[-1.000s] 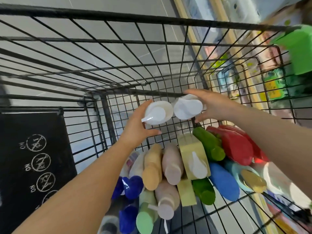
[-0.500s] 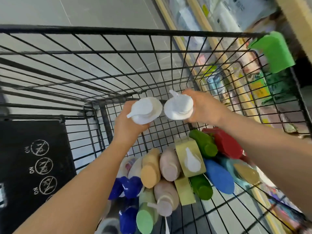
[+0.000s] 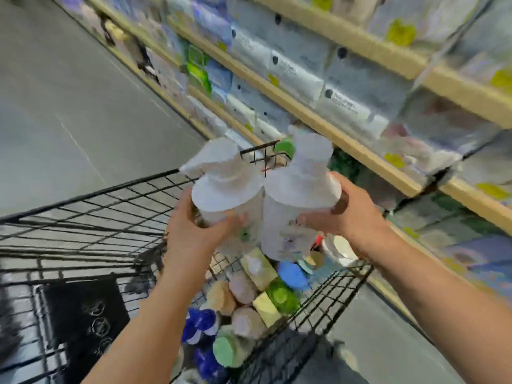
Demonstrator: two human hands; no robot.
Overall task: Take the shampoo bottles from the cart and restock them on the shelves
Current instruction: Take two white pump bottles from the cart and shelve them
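Both white pump bottles now ride higher, lifted clear above the cart [image 3: 116, 195]. My left hand [image 3: 191, 231] grips one bottle [image 3: 227, 198] round its body; my right hand [image 3: 346, 217] grips the other [image 3: 299, 195], upright for shelving. Remaining bottles [image 3: 243, 289] lie below in the cart. Shelves [image 3: 332, 128] stand to my right.

both hands [image 3: 191, 231] lifted white pump bottles [image 3: 230, 195] up out of cart [image 3: 110, 206] (shelves [image 3: 327, 126] now alongside).
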